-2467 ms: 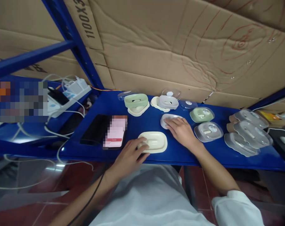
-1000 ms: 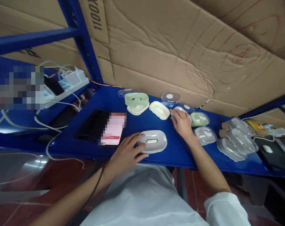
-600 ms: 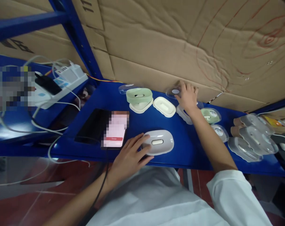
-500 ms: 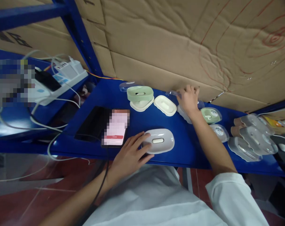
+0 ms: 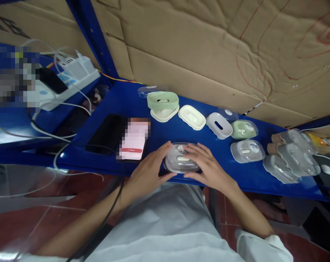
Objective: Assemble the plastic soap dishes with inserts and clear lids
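Note:
A grey soap dish with a clear lid (image 5: 180,160) sits near the front edge of the blue shelf (image 5: 159,135). My left hand (image 5: 148,174) cups its left side, fingers curved against the rim. My right hand (image 5: 204,166) lies over its right side, fingers spread on the clear lid. Behind it stand a cream dish (image 5: 192,117), an open grey dish (image 5: 219,125) and a green dish stacked on a cream one (image 5: 162,103).
A phone (image 5: 133,140) lies beside a black tablet (image 5: 106,134) at the left. A green lidded dish (image 5: 243,129), a grey lidded dish (image 5: 247,151) and several more lidded dishes (image 5: 290,154) stand to the right. Power strip and cables (image 5: 69,78) are at far left. Cardboard backs the shelf.
My right hand came back from the rear of the shelf with a clear lid, which now lies on the grey dish. The left hand stayed at the dish.

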